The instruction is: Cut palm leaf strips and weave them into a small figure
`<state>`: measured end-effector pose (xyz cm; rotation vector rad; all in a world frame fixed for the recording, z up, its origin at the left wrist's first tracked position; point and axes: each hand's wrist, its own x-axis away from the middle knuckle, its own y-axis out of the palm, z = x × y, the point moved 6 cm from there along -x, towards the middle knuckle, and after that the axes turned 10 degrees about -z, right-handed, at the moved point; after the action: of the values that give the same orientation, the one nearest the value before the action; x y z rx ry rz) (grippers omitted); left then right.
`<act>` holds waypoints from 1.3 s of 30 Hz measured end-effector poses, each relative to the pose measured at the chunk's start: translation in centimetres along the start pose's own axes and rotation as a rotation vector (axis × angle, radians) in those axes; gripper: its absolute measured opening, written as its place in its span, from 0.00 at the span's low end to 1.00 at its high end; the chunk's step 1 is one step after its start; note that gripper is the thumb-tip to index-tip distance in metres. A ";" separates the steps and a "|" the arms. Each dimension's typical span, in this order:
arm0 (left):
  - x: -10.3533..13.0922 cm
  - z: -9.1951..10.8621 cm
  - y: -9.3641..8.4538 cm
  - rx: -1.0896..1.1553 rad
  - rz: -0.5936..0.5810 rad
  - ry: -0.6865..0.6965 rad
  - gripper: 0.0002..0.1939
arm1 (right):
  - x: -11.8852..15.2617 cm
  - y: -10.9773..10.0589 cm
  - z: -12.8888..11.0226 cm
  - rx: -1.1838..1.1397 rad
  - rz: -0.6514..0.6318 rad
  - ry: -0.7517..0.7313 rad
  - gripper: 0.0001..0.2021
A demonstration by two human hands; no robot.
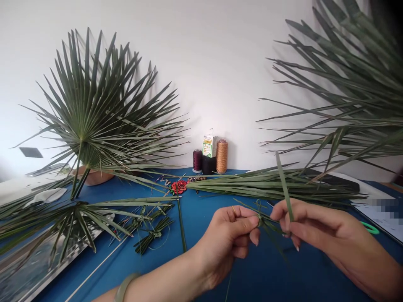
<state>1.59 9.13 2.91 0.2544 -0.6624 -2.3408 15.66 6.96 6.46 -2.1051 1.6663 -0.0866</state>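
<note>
Between thumb and fingers, my left hand [233, 230] pinches a small knotted bundle of green palm leaf strips [260, 214], whose thin ends stick out several ways. Just to its right, my right hand [317, 235] is closed on a flat palm leaf strip [285, 191] that points upward past the fingers. Other strips run from the bundle toward the right fingertips; whether those fingers hold them too, I cannot tell. A bracelet [124, 287] circles my left wrist. Both hands are above the blue tabletop [214, 268].
Fan palm leaves [91, 96] rise at the left, more palm fronds [352, 84] at the right. Long cut leaves [252, 184] lie across the back. Thread spools [222, 156] [197, 160], a small carton [208, 144] and a red rose patch [179, 187] stand or lie there. Woven leaf pieces [154, 235] lie left.
</note>
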 end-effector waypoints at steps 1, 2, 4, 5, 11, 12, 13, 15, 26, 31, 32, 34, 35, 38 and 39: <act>0.1 0.1 0.0 -0.033 0.020 0.020 0.09 | -0.1 0.1 0.3 -0.045 -0.007 0.038 0.10; 0.1 0.2 0.0 -0.066 0.038 0.039 0.09 | -0.1 0.2 0.5 -0.085 -0.012 0.065 0.10; 0.2 0.4 0.0 -0.125 0.059 0.075 0.09 | 0.0 0.5 0.6 -0.135 -0.024 0.105 0.09; 0.2 0.4 0.0 -0.151 0.064 0.089 0.08 | 0.1 0.7 0.7 -0.145 -0.035 0.122 0.09; 0.0 0.2 0.0 -0.276 0.092 0.122 0.07 | 0.6 -0.3 1.3 -0.093 0.236 0.163 0.20; 0.0 0.3 0.1 -0.300 0.096 0.133 0.06 | 0.6 -0.5 1.3 -0.060 0.267 0.165 0.23; 0.0 0.3 0.2 -0.325 0.099 0.144 0.06 | 0.5 -0.6 1.3 -0.022 0.282 0.173 0.25; 0.1 0.5 0.4 -0.367 0.107 0.168 0.05 | 0.5 -0.7 1.2 0.069 0.288 0.193 0.22; 0.9 0.8 0.6 -0.661 0.130 0.348 0.05 | 0.8 0.8 -1.7 0.611 0.198 -0.142 0.08; 0.9 1.0 0.3 -0.736 0.175 0.359 0.06 | 0.7 1.5 -2.3 0.743 0.170 -0.193 0.09; 0.8 1.0 0.2 -0.729 0.183 0.352 0.06 | 0.8 1.6 -2.5 0.770 0.173 -0.211 0.09; 0.7 1.0 0.0 -0.693 0.188 0.341 0.06 | 1.0 1.8 -3.0 0.835 0.196 -0.266 0.08; 0.7 0.9 -0.1 -0.672 0.187 0.333 0.06 | 1.1 1.9 -3.2 0.874 0.201 -0.290 0.09; 0.6 0.8 -0.1 -0.614 0.180 0.316 0.05 | 1.2 2.4 -3.4 0.999 0.174 -0.357 0.12; 0.5 0.7 -0.1 -0.598 0.180 0.308 0.05 | 1.2 2.5 -3.4 1.033 0.167 -0.380 0.14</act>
<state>0.90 9.12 3.48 0.2584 0.1647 -2.1489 12.61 4.35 8.31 -1.1131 1.1632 -0.3762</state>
